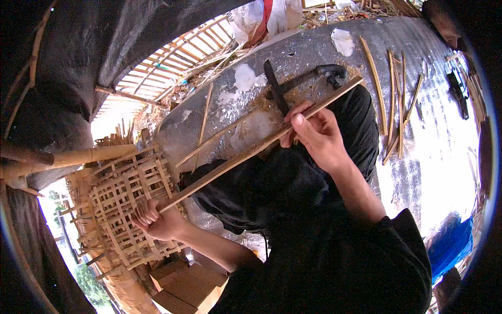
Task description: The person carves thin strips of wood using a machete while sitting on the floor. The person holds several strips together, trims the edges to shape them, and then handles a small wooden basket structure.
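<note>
Tan strip (pixel 235 162) slanting across our lap (pixel 261 193), both our hands on it.
Our left hand (pixel 161 222) closes round its near-left end by a woven lattice (pixel 125 189); our right hand (pixel 321 138) pinches it toward the far right, near a dark blade (pixel 273 79).
</note>
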{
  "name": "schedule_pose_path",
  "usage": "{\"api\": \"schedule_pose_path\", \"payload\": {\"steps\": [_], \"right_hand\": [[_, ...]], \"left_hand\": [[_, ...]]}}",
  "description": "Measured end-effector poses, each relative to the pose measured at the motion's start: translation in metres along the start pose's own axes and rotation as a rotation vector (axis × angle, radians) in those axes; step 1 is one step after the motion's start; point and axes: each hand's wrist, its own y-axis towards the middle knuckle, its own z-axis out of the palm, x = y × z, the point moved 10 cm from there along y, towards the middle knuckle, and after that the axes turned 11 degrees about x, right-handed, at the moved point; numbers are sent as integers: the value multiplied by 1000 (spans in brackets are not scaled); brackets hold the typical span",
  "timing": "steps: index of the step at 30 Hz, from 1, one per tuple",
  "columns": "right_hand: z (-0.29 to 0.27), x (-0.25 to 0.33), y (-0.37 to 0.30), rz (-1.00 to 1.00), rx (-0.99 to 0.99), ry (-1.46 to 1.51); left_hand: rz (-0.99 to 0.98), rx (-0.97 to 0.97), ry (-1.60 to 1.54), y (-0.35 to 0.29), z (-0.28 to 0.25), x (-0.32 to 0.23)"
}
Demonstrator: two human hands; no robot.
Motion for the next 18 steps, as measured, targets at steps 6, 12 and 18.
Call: {"api": "schedule_pose_path", "payload": {"steps": [6, 12, 18], "right_hand": [[21, 21, -1, -46, 96, -193], [34, 28, 1, -79, 98, -185], [34, 33, 0, -63, 131, -186]], "left_hand": [[14, -243, 145, -33, -24, -17], [-65, -225, 300, -35, -28, -10], [-138, -517, 531, -54, -85, -24]]}}
